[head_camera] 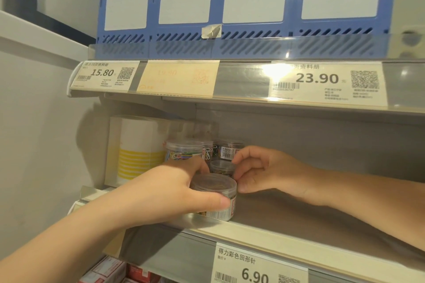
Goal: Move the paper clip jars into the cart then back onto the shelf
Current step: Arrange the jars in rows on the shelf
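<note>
Several clear round paper clip jars stand at the left of the middle shelf (299,211). My left hand (174,193) grips the front jar (215,188) at the shelf's front edge, thumb across its side. My right hand (255,169) has curled fingers around a second jar (222,166) just behind it. Further back stand a jar of coloured clips (182,150) and a jar with a barcode label (230,148). No cart is in view.
A white box with yellow stripes (135,149) stands left of the jars. Blue file racks (241,7) fill the shelf above. Price labels line the shelf edges. Red packs (138,273) lie on the shelf below. A wall closes the left side.
</note>
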### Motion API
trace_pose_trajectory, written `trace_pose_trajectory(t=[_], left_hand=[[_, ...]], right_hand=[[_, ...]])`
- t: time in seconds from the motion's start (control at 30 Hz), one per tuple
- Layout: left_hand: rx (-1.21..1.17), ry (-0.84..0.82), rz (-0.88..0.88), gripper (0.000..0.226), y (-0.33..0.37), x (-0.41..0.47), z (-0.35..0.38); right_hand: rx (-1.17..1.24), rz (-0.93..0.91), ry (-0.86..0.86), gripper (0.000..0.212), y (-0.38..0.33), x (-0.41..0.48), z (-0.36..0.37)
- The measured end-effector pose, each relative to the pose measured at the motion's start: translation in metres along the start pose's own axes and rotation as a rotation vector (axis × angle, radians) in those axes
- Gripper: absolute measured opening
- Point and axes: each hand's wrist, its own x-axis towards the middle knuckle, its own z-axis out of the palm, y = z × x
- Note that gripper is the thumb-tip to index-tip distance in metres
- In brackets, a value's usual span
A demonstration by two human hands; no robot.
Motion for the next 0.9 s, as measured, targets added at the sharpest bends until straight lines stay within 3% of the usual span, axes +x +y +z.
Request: trace_pose_trajectory(t=[0.1, 0.33, 0.53, 0.67, 0.8, 0.9], left_hand=[[0.001, -0.024, 0.011, 0.07, 0.0, 0.0, -0.001], [-0.035, -0.024, 0.065, 0.068, 0.002, -0.004, -0.002], [-0.074, -0.006, 0.06, 0.072, 0.004, -0.003, -0.001], [-0.072, 0.002, 0.089, 0.1, 0.004, -0.002, -0.001], [-0.075, 0.039, 0.123, 0.082, 0.003, -0.002, 0.001], [-0.063, 0.047, 0.132, 0.079, 0.002, -0.001, 0.001]], right_hand=[[0.068, 0.031, -0.138, 0.05, -0.007, -0.006, 0.002], [0.005, -0.031, -0.194, 0.049, -0.014, -0.009, 0.027], [-0.056, -0.02, -0.086, 0.05, -0.013, -0.009, 0.022], [-0.04, -0.025, 0.033, 0.051, -0.009, -0.006, 0.011], [-0.034, -0.028, 0.163, 0.054, -0.003, -0.001, 0.001], [-0.045, -0.022, 0.267, 0.044, 0.003, 0.004, -0.003]])
